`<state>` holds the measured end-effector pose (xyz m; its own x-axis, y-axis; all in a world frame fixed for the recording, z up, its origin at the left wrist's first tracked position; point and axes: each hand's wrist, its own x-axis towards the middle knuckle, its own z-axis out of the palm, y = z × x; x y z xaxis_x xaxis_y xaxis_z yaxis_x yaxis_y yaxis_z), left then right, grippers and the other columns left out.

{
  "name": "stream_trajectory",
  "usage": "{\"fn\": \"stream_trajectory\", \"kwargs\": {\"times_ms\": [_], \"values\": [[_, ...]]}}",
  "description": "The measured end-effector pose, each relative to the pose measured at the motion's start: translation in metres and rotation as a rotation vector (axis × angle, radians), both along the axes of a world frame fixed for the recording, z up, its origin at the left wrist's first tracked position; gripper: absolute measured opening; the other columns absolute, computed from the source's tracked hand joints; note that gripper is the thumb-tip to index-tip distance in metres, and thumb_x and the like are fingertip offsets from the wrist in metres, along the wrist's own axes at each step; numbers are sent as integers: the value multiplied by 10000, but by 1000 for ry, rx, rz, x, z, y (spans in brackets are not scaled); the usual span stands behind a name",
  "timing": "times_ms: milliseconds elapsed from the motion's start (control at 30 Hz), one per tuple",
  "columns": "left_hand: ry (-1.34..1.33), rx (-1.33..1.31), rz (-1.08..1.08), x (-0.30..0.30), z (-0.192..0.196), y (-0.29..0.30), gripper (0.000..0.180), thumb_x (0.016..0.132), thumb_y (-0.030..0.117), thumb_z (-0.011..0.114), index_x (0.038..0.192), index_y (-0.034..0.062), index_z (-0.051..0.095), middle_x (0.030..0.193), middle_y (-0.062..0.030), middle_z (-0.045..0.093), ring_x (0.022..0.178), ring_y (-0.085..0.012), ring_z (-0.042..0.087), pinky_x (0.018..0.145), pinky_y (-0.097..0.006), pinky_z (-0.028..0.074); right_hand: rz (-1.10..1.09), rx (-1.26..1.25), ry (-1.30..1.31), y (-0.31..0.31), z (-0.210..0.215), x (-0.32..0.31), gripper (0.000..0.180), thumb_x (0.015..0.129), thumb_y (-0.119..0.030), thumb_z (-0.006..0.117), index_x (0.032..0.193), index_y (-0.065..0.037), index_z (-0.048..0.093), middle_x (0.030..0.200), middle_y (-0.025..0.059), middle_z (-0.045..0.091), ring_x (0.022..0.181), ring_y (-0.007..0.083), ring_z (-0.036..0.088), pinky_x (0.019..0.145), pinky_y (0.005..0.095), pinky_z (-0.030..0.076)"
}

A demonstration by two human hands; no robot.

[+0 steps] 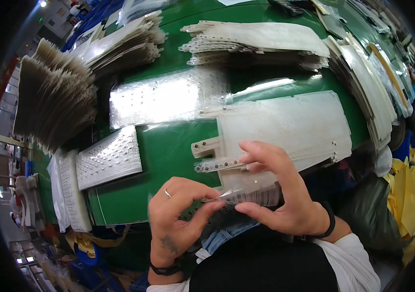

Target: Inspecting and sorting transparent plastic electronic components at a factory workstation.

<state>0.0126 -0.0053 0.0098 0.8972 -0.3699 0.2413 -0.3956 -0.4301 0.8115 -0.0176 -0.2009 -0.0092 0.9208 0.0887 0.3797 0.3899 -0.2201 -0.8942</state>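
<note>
Closest to me, the left hand (176, 211) is pinching the edge of a clear plastic film (261, 194), thumb and index fingertips closing on it at the near edge of the green tabletop (173, 146). The right hand (295, 207) is holding its fingers wide apart, thumb low beside the film and index raised; I cannot tell whether that thumb is touching it. Just beyond, a pile of translucent sheets (285, 121) with studded tabs is lying flat, and the right fingers are blocking part of it from me. To the left, a small studded panel (109, 158) is resting, and past it a glossy studded panel (159, 97) is throwing glare. Farther out, I'm seeing a fanned stack (54, 97) crowding the left, a right-hand stack (363, 82) lining that side, and a long stack (261, 36) spanning the back.
</note>
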Motion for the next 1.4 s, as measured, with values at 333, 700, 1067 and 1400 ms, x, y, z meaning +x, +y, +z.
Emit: {"fn": "stream_trajectory", "kwargs": {"times_ms": [333, 700, 1067, 1400], "values": [[-200, 91, -104, -4, 9, -1, 152, 633, 77, 771, 751, 68, 677, 713, -58, 632, 656, -221, 587, 587, -317, 438, 68, -219, -83, -8, 2, 0, 282, 713, -108, 746, 962, -55, 625, 874, 92, 584, 822, 260, 553, 694, 349, 442], [-92, 123, -30, -5, 13, 6, 186, 622, 131, 790, 767, 72, 690, 728, -49, 647, 670, -221, 585, 588, -312, 422, 98, 76, 84, -10, -3, -3, 242, 762, -134, 740, 959, -47, 628, 879, 71, 596, 836, 198, 563, 726, 296, 438], [-165, 239, -87, 2, 18, 9, 159, 658, 170, 767, 756, 78, 682, 727, -38, 648, 661, -219, 576, 607, -326, 406, 114, -25, 149, -15, 2, -3, 232, 779, -131, 711, 973, -20, 648, 984, 116, 605, 970, 256, 567, 806, 329, 461], [-113, 228, -101, 5, 20, 12, 150, 656, 162, 769, 745, 84, 676, 729, -30, 649, 669, -211, 571, 613, -326, 397, -14, -390, -194, -16, 5, 1, 394, 755, -123, 710, 1123, -25, 610, 1008, 115, 616, 978, 281, 567, 824, 374, 459]]}}
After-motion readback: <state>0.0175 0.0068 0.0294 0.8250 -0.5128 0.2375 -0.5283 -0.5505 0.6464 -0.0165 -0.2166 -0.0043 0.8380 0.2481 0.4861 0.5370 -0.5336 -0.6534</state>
